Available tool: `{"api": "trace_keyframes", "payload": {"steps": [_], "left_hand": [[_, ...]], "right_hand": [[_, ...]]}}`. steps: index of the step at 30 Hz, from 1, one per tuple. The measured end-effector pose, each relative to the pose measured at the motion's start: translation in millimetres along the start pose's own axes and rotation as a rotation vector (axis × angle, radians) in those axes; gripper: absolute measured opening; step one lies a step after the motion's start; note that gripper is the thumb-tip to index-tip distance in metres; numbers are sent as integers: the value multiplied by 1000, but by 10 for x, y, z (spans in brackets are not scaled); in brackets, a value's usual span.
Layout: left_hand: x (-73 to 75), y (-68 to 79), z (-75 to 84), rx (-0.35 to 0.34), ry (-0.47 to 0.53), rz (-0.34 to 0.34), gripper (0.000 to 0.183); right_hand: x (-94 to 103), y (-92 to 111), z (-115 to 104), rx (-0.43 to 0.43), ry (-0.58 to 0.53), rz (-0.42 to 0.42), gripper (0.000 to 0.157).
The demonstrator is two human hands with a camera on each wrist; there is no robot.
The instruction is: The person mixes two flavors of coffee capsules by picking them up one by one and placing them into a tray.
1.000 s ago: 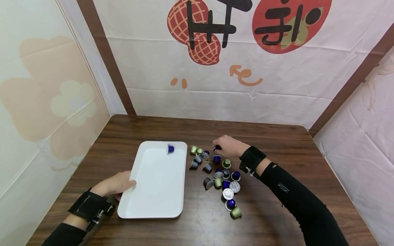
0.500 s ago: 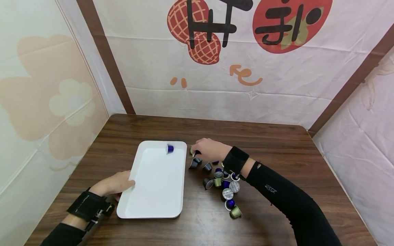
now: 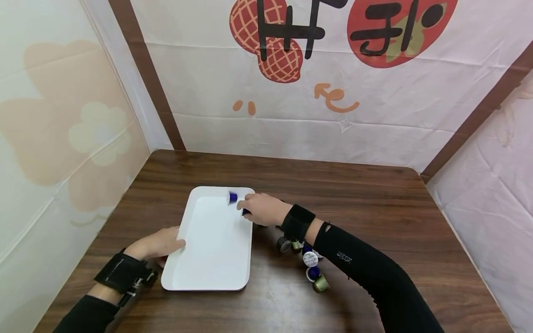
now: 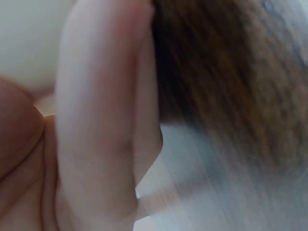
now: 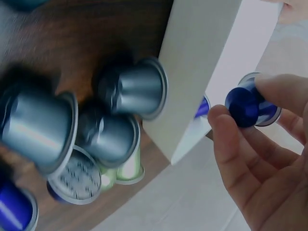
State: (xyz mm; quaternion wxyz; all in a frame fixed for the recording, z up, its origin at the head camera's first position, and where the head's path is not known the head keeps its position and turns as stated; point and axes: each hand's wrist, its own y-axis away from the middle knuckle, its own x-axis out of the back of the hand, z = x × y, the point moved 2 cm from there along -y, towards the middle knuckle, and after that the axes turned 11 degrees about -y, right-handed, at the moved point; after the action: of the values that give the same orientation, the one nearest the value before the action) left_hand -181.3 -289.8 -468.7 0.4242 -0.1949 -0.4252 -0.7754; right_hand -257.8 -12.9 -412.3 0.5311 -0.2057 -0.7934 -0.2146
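Observation:
In the head view my left hand (image 3: 160, 243) holds the left rim of a white tray (image 3: 208, 249), thumb on top. The left wrist view is mostly blurred fingers (image 4: 96, 115). My right hand (image 3: 264, 210) is over the tray's upper right edge and pinches a dark blue coffee capsule (image 5: 243, 107) between thumb and fingertips. Another blue capsule (image 3: 232, 198) lies on its side near the tray's far rim. The right forearm and hand hide part of the capsule pile beside the tray in the head view.
Right of the tray, loose capsules lie on the wooden table (image 3: 374, 208), among them a green one (image 3: 321, 283) and a blue one (image 3: 314, 273). Close by in the right wrist view are grey capsules (image 5: 139, 89). Printed fabric walls (image 3: 200, 83) border the table.
My right hand has moved left from the capsule pile to over the tray, carrying the blue capsule. The left hand keeps its hold on the tray rim.

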Motion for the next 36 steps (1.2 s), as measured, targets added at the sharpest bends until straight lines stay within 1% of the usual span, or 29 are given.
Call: {"api": "trace_keyframes", "payload": {"steps": [5, 10, 13, 15, 18, 22, 27, 31, 34, 36], "left_hand": [[-2, -41, 32, -31, -18, -1, 47], [-43, -70, 49, -14, -27, 0, 47], [-52, -61, 32, -16, -19, -6, 48], [-58, -50, 15, -23, -20, -9, 49], [-70, -36, -11, -33, -31, -16, 48], [-75, -20, -27, -38, -25, -16, 46], [-48, -8, -15, -34, -16, 5, 45], [-31, -12, -11, -27, -11, 5, 46], [-24, -26, -20, -27, 0, 1, 47], [-16, -34, -22, -32, 18, 0, 47]], "right_hand": [[-59, -44, 19, -28, -13, -6, 31], [-68, -33, 34, -66, -21, -21, 34], [-46, 9, 38, -54, -11, -16, 34], [-23, 72, 48, -26, -16, 0, 32], [-1, 218, 88, 20, -36, 33, 26], [15, 473, 162, 67, -49, 73, 21], [77, 797, 233, 96, -66, 103, 12], [95, 1071, 268, 124, -68, 95, 13], [61, 1287, 281, 154, -47, 78, 17], [23, 1427, 284, 170, -34, 66, 16]]}}
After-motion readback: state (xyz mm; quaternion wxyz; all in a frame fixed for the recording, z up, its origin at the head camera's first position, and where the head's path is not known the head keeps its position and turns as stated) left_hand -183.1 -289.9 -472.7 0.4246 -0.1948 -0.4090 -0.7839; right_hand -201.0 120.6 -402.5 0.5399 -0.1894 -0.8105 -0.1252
